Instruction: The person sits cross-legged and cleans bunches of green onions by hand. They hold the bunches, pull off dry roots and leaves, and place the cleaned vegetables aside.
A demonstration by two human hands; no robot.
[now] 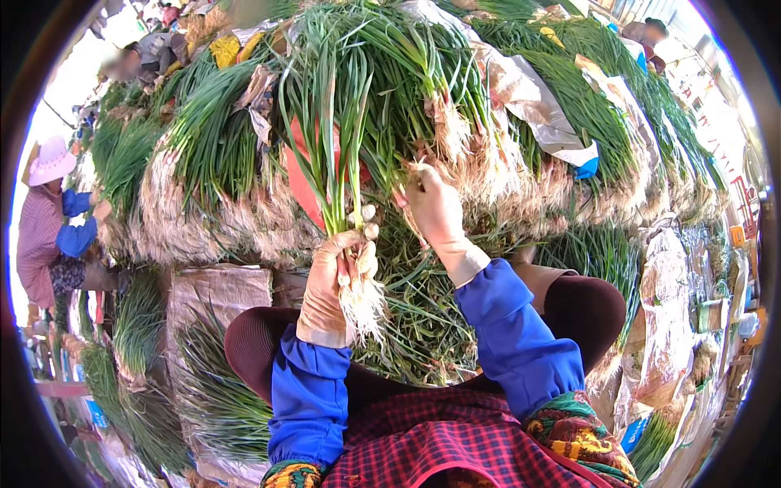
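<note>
My left hand [329, 289], in a pale glove, is closed around a small bunch of green onions [351, 175]. Their leaves point up and away, and the white roots hang below my fingers. To the right, my right hand [431, 203], also gloved, has its fingers curled in a pinch at the front of the big pile. Slim pinkish stalks of a green onion [409, 213] show beside and under those fingers; the fingertips are partly hidden. Just beyond, a thick clump of rooted green onions [449, 130] lies on the heap.
Long rows of green onions [220, 154] stretch across the far side, roots toward me. Loose leaf trimmings [423, 317] cover the ground between my knees. A woven sack [224, 301] lies at left under more onions. A person in a pink hat [53, 163] works at far left.
</note>
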